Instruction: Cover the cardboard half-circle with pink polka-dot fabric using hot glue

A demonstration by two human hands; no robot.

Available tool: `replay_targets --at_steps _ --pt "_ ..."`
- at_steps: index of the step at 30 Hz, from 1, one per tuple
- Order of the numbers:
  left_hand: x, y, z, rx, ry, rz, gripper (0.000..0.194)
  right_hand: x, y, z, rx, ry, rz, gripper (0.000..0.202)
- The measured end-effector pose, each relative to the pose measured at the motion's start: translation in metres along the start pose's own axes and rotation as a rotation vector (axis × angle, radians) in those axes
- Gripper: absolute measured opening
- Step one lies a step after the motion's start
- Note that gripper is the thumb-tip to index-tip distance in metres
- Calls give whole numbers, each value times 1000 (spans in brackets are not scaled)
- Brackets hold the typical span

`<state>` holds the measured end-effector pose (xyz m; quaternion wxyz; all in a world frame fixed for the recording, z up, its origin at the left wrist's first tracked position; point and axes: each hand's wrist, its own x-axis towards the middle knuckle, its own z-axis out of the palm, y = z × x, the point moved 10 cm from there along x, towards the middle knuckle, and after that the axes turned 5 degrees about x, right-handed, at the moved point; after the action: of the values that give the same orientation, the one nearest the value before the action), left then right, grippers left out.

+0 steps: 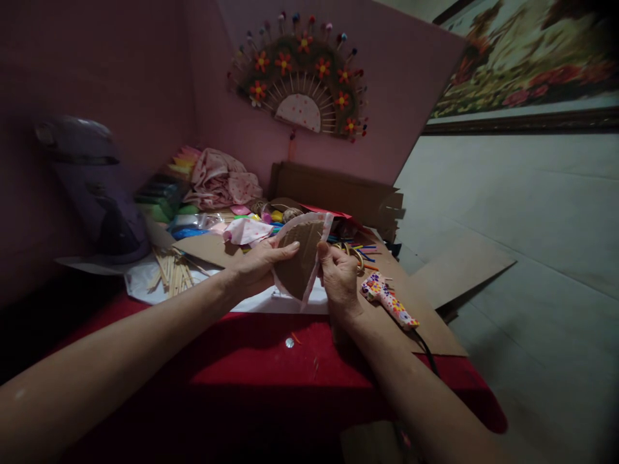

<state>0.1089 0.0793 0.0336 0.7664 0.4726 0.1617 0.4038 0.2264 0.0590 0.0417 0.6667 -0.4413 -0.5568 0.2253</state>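
Between my two hands is a half-round piece of brown cardboard (pixel 304 258), tilted so its straight side faces right. Pale pink fabric is folded over its edges. My left hand (pixel 264 263) grips the curved side, its thumb lying on the bare cardboard. At the straight edge, my right hand (pixel 339 277) pinches the fabric border between thumb and fingers. Just right of that hand lies a glue gun (pixel 389 301) with a flower-patterned cover, and brass-coloured scissors handles (pixel 355 256) show behind the hand.
Thin wooden sticks (pixel 171 270) lie at the left on white sheeting, near a purple container (pixel 94 187). Crumpled pink fabric (pixel 222 177) sits behind. A decorated fan (pixel 302 80) hangs above. Cardboard (pixel 430 335) covers the right of the red tablecloth (pixel 232 354); a cord trails from the glue gun.
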Motion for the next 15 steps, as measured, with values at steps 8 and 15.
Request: replay_targets --at_steps 8,15 --pt "2 3 -12 -5 69 11 21 3 7 -16 123 159 105 60" --pt "3 4 -21 -20 92 4 20 14 -10 -28 123 47 152 36"
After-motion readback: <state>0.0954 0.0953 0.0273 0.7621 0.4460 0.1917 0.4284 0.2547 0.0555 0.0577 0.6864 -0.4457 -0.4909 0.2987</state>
